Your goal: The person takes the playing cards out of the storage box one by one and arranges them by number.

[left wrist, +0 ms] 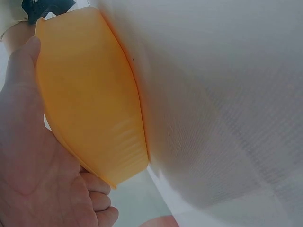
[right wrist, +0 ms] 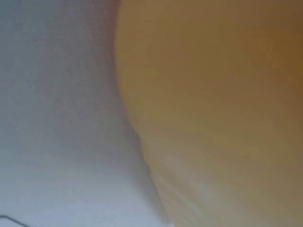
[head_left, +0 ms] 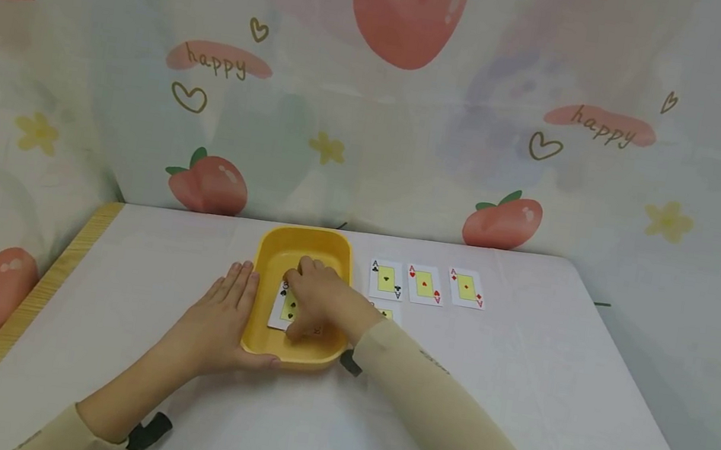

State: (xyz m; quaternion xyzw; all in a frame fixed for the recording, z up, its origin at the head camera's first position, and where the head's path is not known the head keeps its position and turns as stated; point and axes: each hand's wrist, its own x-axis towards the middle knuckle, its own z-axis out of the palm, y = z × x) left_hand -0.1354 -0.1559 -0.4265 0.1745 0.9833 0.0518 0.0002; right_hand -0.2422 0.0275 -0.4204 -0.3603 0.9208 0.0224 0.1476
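A yellow plastic tray (head_left: pixel 258 337) sits on the table with playing cards (head_left: pixel 276 315) lying in it. Along its left rim my left hand (head_left: pixel 216 320) rests with straight fingers, the thumb on the near rim. The left wrist view shows the palm of that hand beside the outer wall of the tray (left wrist: pixel 90 94). My right hand (head_left: pixel 322 300) reaches into the tray, fingers bent over the cards, and grips a card between fingertips and thumb; the hand hides much of it. Only the tray's outer side (right wrist: pixel 213 118) fills the right wrist view, without the hand.
Right of the tray lie three aces in a row: a black ace (head_left: pixel 386 280), an ace of hearts (head_left: pixel 424 285) and an ace of diamonds (head_left: pixel 466 288). Below the black ace another card (head_left: pixel 386 309) is partly covered by the right forearm. A patterned cloth backdrop (head_left: pixel 375 119) stands behind the white-covered table.
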